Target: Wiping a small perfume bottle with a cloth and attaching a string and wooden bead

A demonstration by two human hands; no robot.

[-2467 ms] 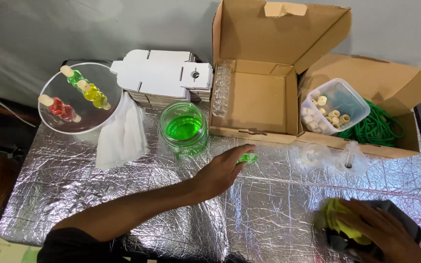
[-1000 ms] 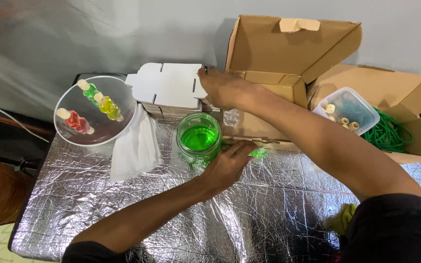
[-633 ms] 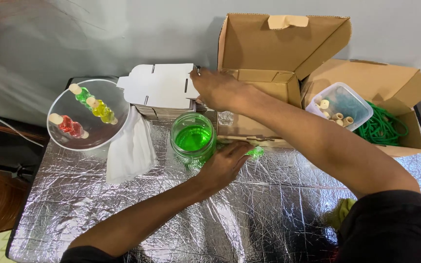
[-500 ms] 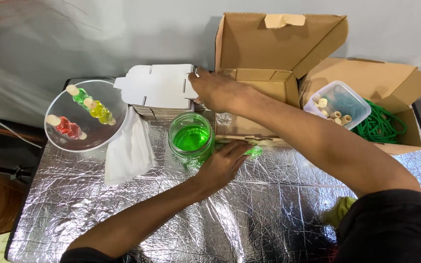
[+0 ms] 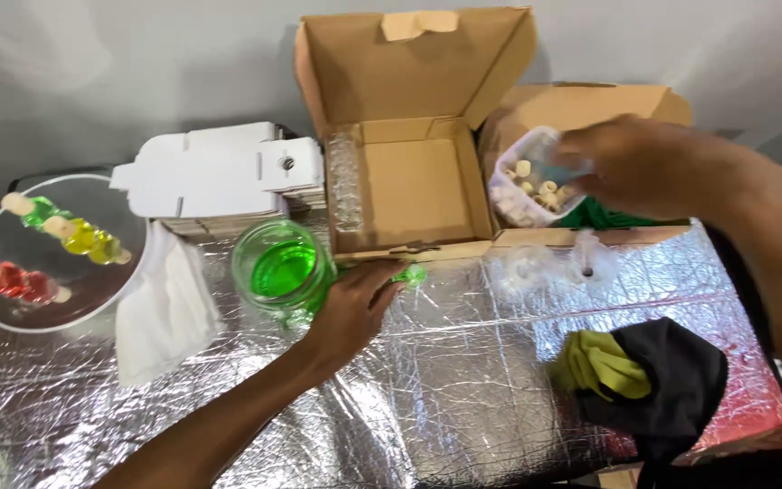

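Jar (image 5: 282, 272) sits left of open box (image 5: 409, 190), seemingly touching.

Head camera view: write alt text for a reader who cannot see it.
A person's left hand rests on a foil-covered table beside a jar of green liquid, touching a small green piece. The right hand reaches over a clear tub of small pale pieces near an open cardboard box.

The right hand (image 5: 631, 167) has moved from the white boxes (image 5: 219, 172) to the plastic tub (image 5: 531, 181).
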